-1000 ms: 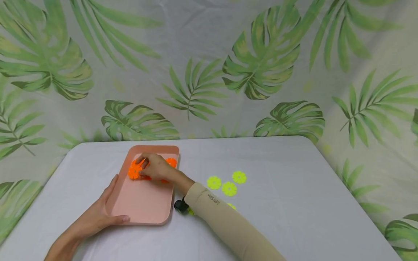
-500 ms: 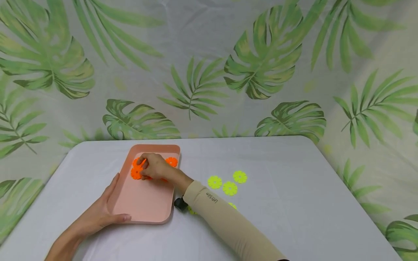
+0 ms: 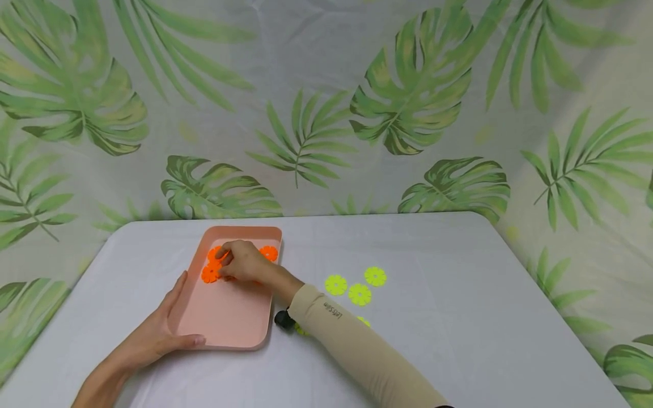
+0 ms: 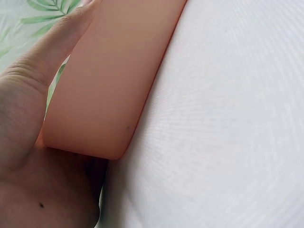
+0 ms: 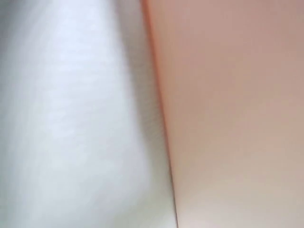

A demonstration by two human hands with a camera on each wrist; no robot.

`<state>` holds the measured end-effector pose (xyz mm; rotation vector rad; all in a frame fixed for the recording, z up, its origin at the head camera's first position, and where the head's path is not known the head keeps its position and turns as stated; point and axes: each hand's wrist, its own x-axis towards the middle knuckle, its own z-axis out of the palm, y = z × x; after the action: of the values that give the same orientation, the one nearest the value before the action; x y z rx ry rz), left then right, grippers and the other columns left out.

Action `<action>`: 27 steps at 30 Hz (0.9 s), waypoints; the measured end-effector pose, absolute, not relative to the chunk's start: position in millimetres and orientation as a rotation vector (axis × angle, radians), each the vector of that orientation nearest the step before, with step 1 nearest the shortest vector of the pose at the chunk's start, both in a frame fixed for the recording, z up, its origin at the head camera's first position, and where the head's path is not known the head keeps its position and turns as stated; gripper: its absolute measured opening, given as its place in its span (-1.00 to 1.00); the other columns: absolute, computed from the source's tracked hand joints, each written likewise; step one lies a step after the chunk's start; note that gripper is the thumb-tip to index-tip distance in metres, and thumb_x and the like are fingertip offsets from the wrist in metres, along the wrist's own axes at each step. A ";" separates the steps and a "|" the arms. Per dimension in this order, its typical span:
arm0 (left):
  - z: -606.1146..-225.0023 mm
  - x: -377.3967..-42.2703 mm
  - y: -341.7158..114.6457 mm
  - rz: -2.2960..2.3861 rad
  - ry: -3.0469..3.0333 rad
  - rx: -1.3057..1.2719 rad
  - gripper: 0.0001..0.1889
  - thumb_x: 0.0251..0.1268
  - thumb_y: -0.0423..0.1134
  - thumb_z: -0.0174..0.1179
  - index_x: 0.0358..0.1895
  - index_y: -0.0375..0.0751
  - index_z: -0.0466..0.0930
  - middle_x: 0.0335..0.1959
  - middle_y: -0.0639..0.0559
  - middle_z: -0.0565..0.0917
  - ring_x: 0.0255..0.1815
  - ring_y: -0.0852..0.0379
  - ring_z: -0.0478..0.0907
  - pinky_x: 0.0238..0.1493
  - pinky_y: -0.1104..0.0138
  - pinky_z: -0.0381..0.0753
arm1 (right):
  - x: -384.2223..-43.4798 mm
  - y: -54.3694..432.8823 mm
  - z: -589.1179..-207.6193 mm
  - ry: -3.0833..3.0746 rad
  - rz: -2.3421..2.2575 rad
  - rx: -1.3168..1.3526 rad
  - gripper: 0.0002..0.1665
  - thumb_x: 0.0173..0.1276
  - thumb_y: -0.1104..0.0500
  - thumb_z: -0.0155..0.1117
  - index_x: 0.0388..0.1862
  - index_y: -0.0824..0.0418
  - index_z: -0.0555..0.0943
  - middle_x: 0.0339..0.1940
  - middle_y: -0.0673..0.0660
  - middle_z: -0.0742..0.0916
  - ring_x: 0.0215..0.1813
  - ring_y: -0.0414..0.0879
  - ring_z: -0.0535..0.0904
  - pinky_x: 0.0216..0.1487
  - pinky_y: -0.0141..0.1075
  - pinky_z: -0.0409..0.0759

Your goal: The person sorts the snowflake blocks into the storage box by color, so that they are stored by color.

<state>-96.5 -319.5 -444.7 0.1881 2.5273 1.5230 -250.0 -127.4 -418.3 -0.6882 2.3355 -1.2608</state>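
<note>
In the head view, my left hand (image 3: pixel 155 334) holds the near left corner of a pink tray (image 3: pixel 224 317), fingers along its left wall and thumb at the near edge. The left wrist view shows the tray's outer wall (image 4: pixel 114 80) against that hand. Over the tray's far half, my right hand (image 3: pixel 242 262) has thumb and fingers bent at an orange notched plastic disc (image 3: pixel 210 274), seemingly pinching it. Behind it lies another orange disc (image 3: pixel 215 253); one more (image 3: pixel 268 253) lies near the right wall. The right hand hides part of the orange group.
Several yellow-green notched discs (image 3: pixel 360 294) lie on the white table (image 3: pixel 459 317) right of the tray, some partly under the right forearm. A small black device (image 3: pixel 284 321) sits at the right wrist beside the tray. Leaf-patterned cloth (image 3: pixel 326 141) hangs behind the table.
The orange disc at my right fingertips has shifted slightly toward me, showing more of the disc behind it. The right hand has barely moved; the left hand still holds the tray.
</note>
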 end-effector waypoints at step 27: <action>-444.4 -96.9 -318.6 1.514 2.537 0.167 0.39 0.08 -0.27 0.54 0.69 0.45 -0.44 0.74 -0.31 -0.36 0.62 -0.50 -0.28 0.43 -0.53 -0.25 | -262.2 -32.5 -402.7 2.283 -1.423 -0.934 -0.66 0.40 0.36 0.38 0.14 0.36 0.67 -0.04 0.19 0.75 -0.16 -0.11 0.69 -0.13 -0.46 0.65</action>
<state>-96.9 -318.6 -444.4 0.1673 2.5374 1.5135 -262.2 -32.5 -402.7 -0.9345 2.2826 -1.4228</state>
